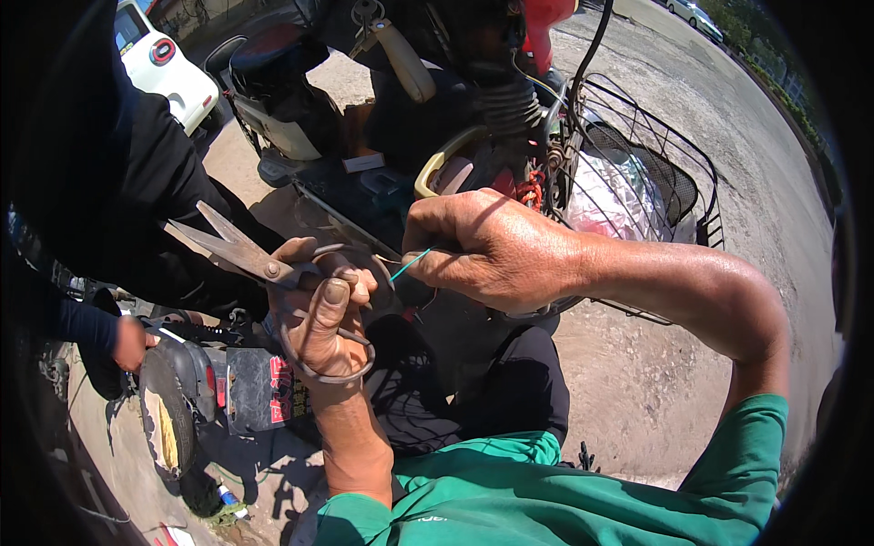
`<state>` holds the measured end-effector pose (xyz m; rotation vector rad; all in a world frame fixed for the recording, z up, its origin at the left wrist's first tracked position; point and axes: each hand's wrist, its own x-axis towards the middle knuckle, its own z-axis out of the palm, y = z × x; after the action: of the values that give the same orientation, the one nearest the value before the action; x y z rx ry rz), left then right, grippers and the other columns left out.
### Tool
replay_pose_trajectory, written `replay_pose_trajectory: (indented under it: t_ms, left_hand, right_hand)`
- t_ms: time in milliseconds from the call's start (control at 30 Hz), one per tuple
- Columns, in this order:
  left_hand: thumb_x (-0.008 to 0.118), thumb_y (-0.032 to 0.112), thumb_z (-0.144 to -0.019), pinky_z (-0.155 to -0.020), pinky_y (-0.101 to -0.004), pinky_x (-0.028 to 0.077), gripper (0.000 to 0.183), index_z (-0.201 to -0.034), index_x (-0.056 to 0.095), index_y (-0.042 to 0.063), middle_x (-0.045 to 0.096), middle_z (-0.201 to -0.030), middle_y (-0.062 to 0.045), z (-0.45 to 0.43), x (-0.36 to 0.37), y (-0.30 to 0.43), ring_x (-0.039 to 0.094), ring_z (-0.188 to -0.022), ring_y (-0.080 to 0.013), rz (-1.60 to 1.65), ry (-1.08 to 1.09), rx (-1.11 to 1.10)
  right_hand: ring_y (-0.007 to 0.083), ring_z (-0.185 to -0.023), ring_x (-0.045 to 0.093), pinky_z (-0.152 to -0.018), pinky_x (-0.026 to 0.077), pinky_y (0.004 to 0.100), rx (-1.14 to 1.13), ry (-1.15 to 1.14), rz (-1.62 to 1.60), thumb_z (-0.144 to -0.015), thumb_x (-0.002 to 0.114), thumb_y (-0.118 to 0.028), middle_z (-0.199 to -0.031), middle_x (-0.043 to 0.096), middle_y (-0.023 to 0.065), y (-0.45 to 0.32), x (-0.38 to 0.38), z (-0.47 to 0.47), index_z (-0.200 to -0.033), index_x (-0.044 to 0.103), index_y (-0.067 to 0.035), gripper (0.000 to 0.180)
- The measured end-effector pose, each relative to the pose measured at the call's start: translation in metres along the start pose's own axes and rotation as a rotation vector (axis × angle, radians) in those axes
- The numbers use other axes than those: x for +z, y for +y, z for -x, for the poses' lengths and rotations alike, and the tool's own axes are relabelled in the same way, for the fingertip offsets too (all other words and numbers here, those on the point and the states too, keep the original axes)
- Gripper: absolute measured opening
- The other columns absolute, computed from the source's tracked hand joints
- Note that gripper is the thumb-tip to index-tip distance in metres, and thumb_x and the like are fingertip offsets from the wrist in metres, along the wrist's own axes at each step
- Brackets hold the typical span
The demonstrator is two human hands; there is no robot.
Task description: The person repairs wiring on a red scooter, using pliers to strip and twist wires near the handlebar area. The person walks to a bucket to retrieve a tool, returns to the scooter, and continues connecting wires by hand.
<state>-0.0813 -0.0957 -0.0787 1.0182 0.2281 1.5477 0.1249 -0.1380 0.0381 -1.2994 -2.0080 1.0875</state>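
My left hand (324,321) holds a pair of large metal scissors (272,269), whose looped handles go around the hand and fingers. The scissor blades are spread and point up and left, away from the palm. Between the thumb and fingertips of my right hand (502,252) is a thin green wire (411,264). Its free end reaches toward the fingertips of my left hand; whether those fingers touch it I cannot tell. Behind both hands is a scooter (444,102) with bundled cables and red-orange cord (531,191) by its front.
A wire basket (710,198) on the right holds a plastic bag (614,194). At left stands another person in dark trousers (177,184), one hand (130,343) by a tyre (181,409) with yellow material exposed. A second scooter seat (273,51) and a white vehicle (167,75) are beyond.
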Motion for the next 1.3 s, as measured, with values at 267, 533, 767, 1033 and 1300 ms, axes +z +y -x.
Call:
replay_pose_trajectory:
  t_ms: [267,533,767,1033,1300]
  left_hand:
    - [0.073,-0.012,-0.081,-0.084,-0.0317,0.056,0.051,-0.126,0.052,-0.003,0.066,-0.104,-0.015,0.007,0.024,-0.004,0.066,-0.095,-0.0196,-0.487,-0.190,0.315]
    - [0.065,-0.008,-0.085,-0.086,-0.0274,0.052,0.044,-0.127,0.053,-0.002,0.064,-0.100,-0.009,0.011,0.030,0.002,0.062,-0.092,-0.0126,-0.363,-0.044,0.109]
    - [0.066,-0.010,-0.086,-0.089,-0.0293,0.053,0.043,-0.126,0.054,-0.001,0.065,-0.101,-0.010,0.008,0.029,-0.001,0.063,-0.094,-0.0141,-0.270,-0.019,0.067]
    - [0.070,-0.008,-0.089,-0.093,-0.0280,0.053,0.043,-0.129,0.057,-0.001,0.065,-0.113,-0.008,0.014,0.009,-0.008,0.065,-0.100,-0.0145,-0.437,-0.093,0.071]
    - [0.068,-0.002,-0.093,-0.086,-0.0287,0.054,0.039,-0.132,0.059,-0.001,0.068,-0.107,-0.008,0.022,0.007,-0.015,0.067,-0.097,-0.0143,-0.630,-0.269,-0.105]
  right_hand:
    - [0.0210,-0.075,0.069,-0.065,0.055,0.0356,0.000,0.026,0.121,-0.097,0.066,-0.013,-0.082,0.068,0.0129,-0.010,0.002,0.000,-0.104,0.063,0.002,0.017]
    - [0.0320,-0.090,0.071,-0.072,0.058,0.0407,-0.286,0.135,0.383,-0.091,0.071,-0.011,-0.094,0.065,0.0148,0.015,0.011,-0.001,-0.113,0.063,0.001,0.026]
    - [0.0278,-0.091,0.072,-0.069,0.059,0.0365,-0.341,0.112,0.452,-0.091,0.072,-0.006,-0.093,0.066,0.0125,0.009,0.005,-0.001,-0.109,0.066,0.000,0.020]
    - [0.0181,-0.076,0.072,-0.064,0.057,0.0327,-0.154,0.028,0.127,-0.099,0.064,-0.007,-0.085,0.068,0.0108,0.015,0.001,-0.001,-0.106,0.061,0.001,0.011]
    - [0.0160,-0.078,0.070,-0.069,0.057,0.0318,-0.176,0.161,0.000,-0.101,0.059,-0.011,-0.084,0.067,0.0086,0.023,0.006,-0.003,-0.109,0.059,0.001,0.013]
